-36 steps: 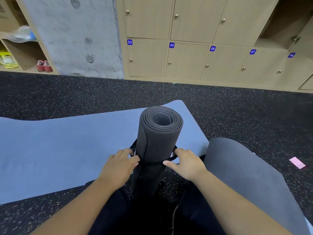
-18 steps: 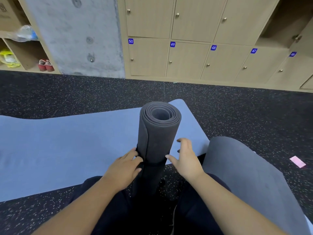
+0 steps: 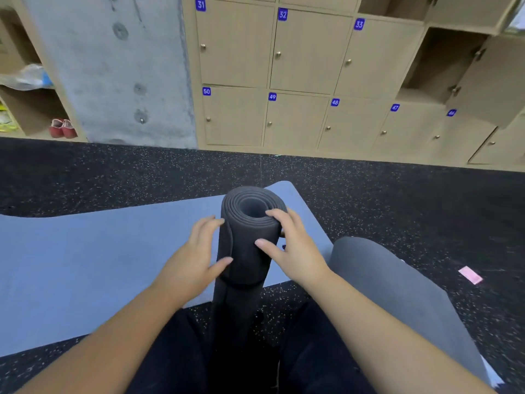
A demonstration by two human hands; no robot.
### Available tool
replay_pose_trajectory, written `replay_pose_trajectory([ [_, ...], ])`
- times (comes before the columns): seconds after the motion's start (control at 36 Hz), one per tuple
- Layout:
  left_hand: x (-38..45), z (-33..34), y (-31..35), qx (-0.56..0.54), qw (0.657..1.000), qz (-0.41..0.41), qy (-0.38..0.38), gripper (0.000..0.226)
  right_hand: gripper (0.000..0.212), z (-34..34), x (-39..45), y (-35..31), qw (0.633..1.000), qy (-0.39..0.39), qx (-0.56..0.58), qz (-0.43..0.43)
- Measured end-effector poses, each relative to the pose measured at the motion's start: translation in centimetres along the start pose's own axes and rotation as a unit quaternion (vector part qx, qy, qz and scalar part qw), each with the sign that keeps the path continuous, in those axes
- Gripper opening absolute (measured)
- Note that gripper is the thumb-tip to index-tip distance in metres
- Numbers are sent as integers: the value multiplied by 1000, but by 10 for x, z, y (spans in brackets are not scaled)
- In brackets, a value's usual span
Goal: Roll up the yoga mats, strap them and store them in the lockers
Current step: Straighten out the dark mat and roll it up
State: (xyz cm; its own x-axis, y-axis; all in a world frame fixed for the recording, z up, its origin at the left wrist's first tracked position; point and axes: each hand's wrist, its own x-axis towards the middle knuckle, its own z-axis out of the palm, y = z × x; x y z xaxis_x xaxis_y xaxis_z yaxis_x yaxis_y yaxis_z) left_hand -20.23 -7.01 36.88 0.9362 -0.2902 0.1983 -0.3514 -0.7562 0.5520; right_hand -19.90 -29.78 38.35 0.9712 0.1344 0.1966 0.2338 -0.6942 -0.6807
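Note:
A dark grey rolled yoga mat [image 3: 247, 251] stands upright between my knees, with a black strap [image 3: 241, 285] tight around it lower down. My right hand [image 3: 292, 245] grips the roll near its top, fingers over the rim and thumb on the front. On the roll's left side lies my left hand [image 3: 196, 257], fingers fairly straight and thumb touching the front. Behind the roll a blue mat [image 3: 85, 265] lies flat on the floor, and a grey mat [image 3: 397, 294] lies flat at my right. Numbered wooden lockers [image 3: 295, 120] line the far wall.
One locker [image 3: 443, 61] at the upper right stands open with its door swung aside. A concrete pillar [image 3: 122, 69] rises at the left, beside open shelves holding red shoes [image 3: 62, 128]. A pink slip [image 3: 470, 274] lies on the speckled black floor [image 3: 397, 200].
Both hands have left the strap and moved up the roll. My right hand now grips the top rim. The view has tilted up toward the lockers.

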Motion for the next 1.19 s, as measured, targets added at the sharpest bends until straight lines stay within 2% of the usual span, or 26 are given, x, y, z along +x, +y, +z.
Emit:
replay_pose_trajectory([
  [0.06, 7, -11, 13, -9, 1000, 20, 22, 85, 44, -1, -3, -4, 1000, -1, 8, 0],
  [0.11, 14, -22, 29, -1, 999, 32, 12, 85, 45, -2, -6, -7, 1000, -12, 7, -1],
  [0.25, 30, -30, 54, 48, 994, 7, -93, 65, 57, -8, -11, -5, 1000, -26, 3, 11],
  [0.33, 32, -29, 62, 47, 993, -5, -106, 55, 67, -12, -16, -2, 999, -32, -6, 11],
  [0.42, 31, -28, 72, 55, 994, -3, -95, 50, 81, -14, -23, 2, 999, -31, 12, 7],
  [0.58, 28, -17, 84, 50, 996, 48, -58, 44, 60, -28, -36, 2, 999, -21, 24, 23],
  [0.72, 38, -8, 106, 11, 997, 74, -19, 39, 59, -51, -41, 8, 999, 11, 40, 9],
  [0.83, 50, 4, 117, -3, 995, 97, 16, 35, 66, -76, -42, 9, 984, 58, 159, 63],
  [0.89, 56, 14, 119, 8, 991, 128, 23, 34, 60, -88, -39, 14, 979, 72, 173, 78],
  [1.0, 63, 36, 122, 29, 979, 204, 4, 43, 42, -101, -34, 30, 968, 34, 210, 135],
  [1.08, 66, 50, 128, 20, 974, 226, -3, 51, 50, -102, -32, 42, 952, 39, 262, 152],
  [1.14, 69, 57, 132, -4, 979, 203, -22, 58, 51, -102, -33, 49, 947, 55, 274, 156],
  [1.19, 72, 63, 134, -49, 982, 166, -72, 77, 51, -101, -36, 58, 944, 77, 275, 165],
])
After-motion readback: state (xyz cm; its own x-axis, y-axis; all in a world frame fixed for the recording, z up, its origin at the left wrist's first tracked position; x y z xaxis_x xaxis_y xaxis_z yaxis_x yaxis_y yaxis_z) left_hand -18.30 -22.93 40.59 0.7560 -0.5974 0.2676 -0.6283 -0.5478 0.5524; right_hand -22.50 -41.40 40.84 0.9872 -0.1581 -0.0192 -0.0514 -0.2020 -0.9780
